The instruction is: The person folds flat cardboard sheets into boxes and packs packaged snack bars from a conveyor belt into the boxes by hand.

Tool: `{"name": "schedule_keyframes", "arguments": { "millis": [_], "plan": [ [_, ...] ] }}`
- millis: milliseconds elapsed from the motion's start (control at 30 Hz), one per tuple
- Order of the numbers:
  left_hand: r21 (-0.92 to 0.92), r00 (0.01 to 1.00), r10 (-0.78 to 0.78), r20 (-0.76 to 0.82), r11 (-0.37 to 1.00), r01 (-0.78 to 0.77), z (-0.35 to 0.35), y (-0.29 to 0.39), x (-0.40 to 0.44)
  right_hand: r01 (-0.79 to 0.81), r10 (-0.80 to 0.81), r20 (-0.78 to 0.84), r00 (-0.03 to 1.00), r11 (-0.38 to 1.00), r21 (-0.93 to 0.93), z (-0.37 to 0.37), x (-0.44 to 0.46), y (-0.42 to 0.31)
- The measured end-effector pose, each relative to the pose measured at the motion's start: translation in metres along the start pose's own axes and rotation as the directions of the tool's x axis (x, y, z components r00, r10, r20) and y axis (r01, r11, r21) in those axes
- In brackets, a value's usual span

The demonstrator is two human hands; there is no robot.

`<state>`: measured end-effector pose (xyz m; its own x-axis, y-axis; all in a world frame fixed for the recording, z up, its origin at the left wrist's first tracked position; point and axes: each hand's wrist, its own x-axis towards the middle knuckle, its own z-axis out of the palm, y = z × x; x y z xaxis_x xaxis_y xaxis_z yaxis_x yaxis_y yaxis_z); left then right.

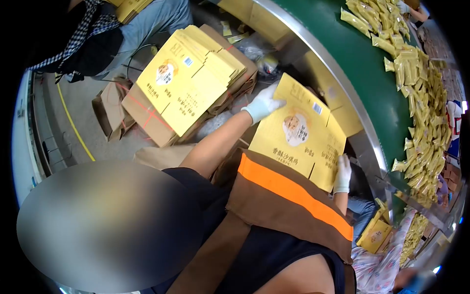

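You hold a flat yellow cardboard carton (306, 134) in front of your brown apron with an orange stripe (293, 188). Your white-gloved left hand (266, 103) is closed on its upper left edge, the thumb over the printed face. Your white-gloved right hand (343, 174) touches the lower right edge; you cannot tell how tightly it is closed, since part of it is hidden. The carton is tilted, its round white picture, dark lettering and small barcode facing you, and its lower edge is right by your apron.

To the left, well apart from the carton, a stack of flat yellow cartons (183, 81) lies on brown cardboard (147, 115) crossed by red string. Clear plastic bags (264, 63) lie near the stack. Beyond your carton curves a green conveyor belt (338, 54) with a metal rim, and yellow wrapped packets (416, 98) are heaped along its far side. At the upper left sits another person in blue jeans (154, 29). At the lower right, a smaller yellow carton (376, 235) is near someone's patterned light clothing (377, 267).
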<state>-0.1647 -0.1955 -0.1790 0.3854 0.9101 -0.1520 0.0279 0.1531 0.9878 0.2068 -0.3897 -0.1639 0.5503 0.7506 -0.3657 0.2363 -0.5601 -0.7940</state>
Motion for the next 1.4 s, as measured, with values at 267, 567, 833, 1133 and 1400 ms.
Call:
{"name": "schedule_keyframes", "arguments": {
  "millis": [267,567,833,1133,1400],
  "plan": [
    [-0.383,0.987,-0.156,0.04,0.91,0.159,-0.082,0.005,-0.067,-0.343,0.063,0.571,0.818,0.851,0.398,0.041,-0.027,-0.048],
    [-0.402,0.569,-0.409,-0.714,0.904,0.146,-0.172,-0.028,-0.141,-0.09,-0.154,0.556,0.817,0.918,0.386,0.194,-0.061,-0.191],
    [-0.554,0.616,-0.3,-0.729,0.786,-0.273,-0.235,-0.08,-0.182,-0.004,0.136,0.969,0.206,0.99,-0.138,0.325,-0.081,-0.169],
    [-0.53,0.501,-0.454,-0.737,0.848,-0.01,-0.317,-0.179,-0.233,0.647,-0.179,0.853,0.489,0.731,-0.218,0.355,0.041,-0.179],
    [-0.745,0.568,-0.624,-0.538,0.666,0.026,-0.28,-0.15,-0.177,0.667,-0.111,0.83,0.546,0.658,-0.35,0.447,0.078,-0.219]
  ]
}}
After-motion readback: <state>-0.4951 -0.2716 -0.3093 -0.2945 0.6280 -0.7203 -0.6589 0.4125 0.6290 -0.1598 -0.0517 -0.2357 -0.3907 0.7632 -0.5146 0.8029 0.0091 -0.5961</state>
